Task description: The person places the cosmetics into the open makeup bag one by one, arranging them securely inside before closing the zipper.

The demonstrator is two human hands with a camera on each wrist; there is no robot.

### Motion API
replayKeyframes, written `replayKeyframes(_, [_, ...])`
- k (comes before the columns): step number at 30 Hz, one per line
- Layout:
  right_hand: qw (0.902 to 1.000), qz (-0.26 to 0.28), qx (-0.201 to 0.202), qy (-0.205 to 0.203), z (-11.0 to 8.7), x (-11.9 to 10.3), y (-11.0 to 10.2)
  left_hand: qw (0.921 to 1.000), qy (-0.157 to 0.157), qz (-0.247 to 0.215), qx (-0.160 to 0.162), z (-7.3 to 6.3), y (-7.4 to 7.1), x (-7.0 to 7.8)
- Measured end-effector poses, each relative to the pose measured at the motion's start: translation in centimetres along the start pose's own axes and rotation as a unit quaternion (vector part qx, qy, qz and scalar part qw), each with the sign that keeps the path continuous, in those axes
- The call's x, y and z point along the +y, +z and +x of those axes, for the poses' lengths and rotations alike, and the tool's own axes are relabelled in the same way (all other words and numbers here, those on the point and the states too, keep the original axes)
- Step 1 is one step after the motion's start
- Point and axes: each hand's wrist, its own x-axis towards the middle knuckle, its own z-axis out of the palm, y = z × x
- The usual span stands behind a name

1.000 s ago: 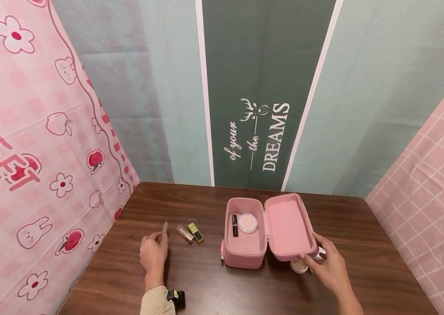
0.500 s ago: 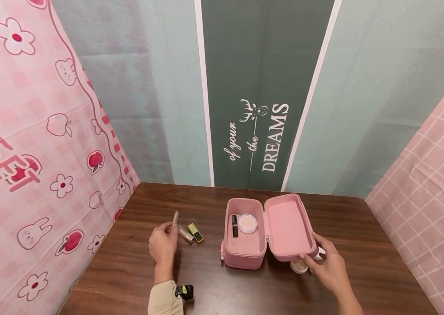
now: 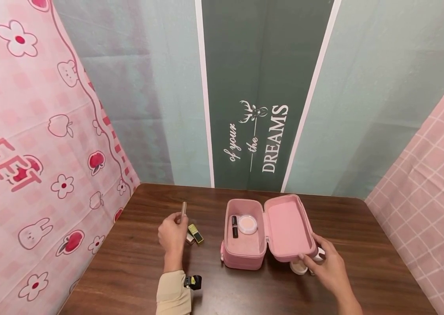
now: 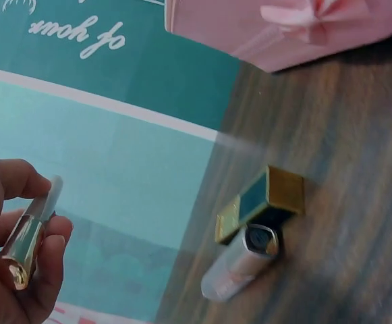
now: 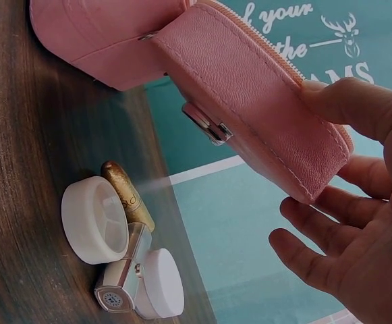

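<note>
- Pinching a tube (image 3: 184,209) left of centre in the head frame's lower half was the left hand (image 3: 172,232).
- The right hand (image 3: 329,262) gripped the lid (image 3: 288,225), lower right.
- The case (image 3: 243,261) stood at lower centre, a compact (image 3: 248,224) and a black stick (image 3: 234,226) inside.
- Near the left hand lay a bottle (image 4: 233,273) and a gold box (image 4: 285,191).

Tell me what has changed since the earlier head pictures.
The left hand has moved rightward and forward, toward the pink case, carrying the slim tube it already held. Nothing was let go. The right hand still holds the open lid; the compact and dark tube inside stayed put.
</note>
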Motion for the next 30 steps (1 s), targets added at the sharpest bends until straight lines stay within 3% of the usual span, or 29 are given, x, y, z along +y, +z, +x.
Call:
replayKeyframes(16, [1.0000, 0.001, -0.006, 0.003, 0.1, -0.1, -0.1, 0.9973, -0.005, -0.032, -0.065, 0.1, 1.6, 3.5])
replayKeyframes(26, [1.0000, 0.001, -0.005, 0.001, 0.1, -0.2, -0.1, 0.9938, -0.032, -0.002, -0.106, 0.1, 2.1, 5.0])
replayKeyframes(30, [1.0000, -0.005, -0.005, -0.001, 0.1, -0.2, -0.1, 0.9927, -0.023, -0.019, -0.117, -0.1, 2.5, 5.6])
